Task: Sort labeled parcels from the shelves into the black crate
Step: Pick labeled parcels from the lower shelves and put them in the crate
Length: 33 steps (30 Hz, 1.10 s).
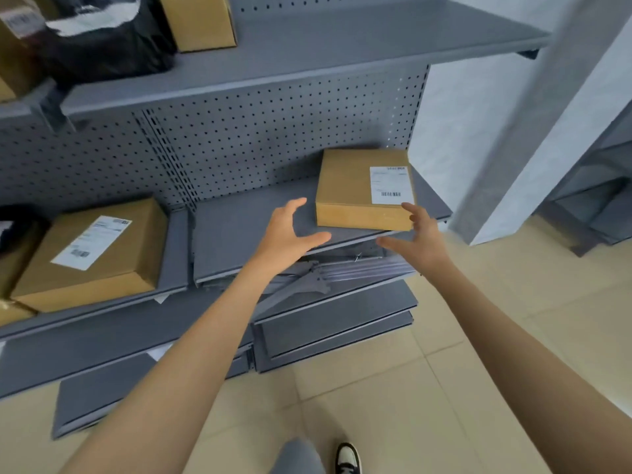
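Reaching for a parcel, the left hand [289, 230] comes in with fingers spread wide. The small brown box [362, 189] sits on the grey shelf [239, 230]. The right hand [419, 234], fingers apart, nearly touches its corner. Next, both hands should squeeze its sides and lift.

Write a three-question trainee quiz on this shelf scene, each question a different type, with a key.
1. True or false: the left hand already grips the small labeled box.
2. Multiple choice: the small labeled box sits on the middle shelf at
A. its left end
B. its right end, near the front edge
C. its centre, against the back panel
3. Fill in: the white label on that box carries a printed ____ near its bottom.

Key:
1. False; the hand is open and short of the box, while the right hand is open at its front right corner.
2. B
3. barcode
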Tool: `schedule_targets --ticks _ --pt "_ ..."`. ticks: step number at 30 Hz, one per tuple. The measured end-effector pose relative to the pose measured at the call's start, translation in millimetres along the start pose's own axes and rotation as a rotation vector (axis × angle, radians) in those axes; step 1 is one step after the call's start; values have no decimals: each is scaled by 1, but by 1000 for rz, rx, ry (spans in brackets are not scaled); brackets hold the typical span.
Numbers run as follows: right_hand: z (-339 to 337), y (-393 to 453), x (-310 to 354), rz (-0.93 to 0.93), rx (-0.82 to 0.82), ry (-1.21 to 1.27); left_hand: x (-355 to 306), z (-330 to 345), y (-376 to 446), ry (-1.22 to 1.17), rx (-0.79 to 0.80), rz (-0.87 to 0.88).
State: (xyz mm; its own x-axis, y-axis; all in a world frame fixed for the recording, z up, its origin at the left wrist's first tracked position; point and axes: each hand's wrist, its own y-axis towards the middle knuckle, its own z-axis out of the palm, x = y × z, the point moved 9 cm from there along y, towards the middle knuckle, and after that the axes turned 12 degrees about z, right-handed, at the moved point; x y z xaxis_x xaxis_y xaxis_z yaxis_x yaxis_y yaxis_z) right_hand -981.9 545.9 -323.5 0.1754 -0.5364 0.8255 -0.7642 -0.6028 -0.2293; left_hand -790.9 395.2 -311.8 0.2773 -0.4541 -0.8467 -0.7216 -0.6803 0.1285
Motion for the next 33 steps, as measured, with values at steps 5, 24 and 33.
schedule_targets --ticks 5,24,33 --pt "12 60 9 69 -43 -69 27 7 61 1 36 -31" --pt "33 211 -60 416 -103 -94 147 77 185 -222 246 -365" --pt "79 185 -14 211 11 -166 162 10 140 -92 64 -384"
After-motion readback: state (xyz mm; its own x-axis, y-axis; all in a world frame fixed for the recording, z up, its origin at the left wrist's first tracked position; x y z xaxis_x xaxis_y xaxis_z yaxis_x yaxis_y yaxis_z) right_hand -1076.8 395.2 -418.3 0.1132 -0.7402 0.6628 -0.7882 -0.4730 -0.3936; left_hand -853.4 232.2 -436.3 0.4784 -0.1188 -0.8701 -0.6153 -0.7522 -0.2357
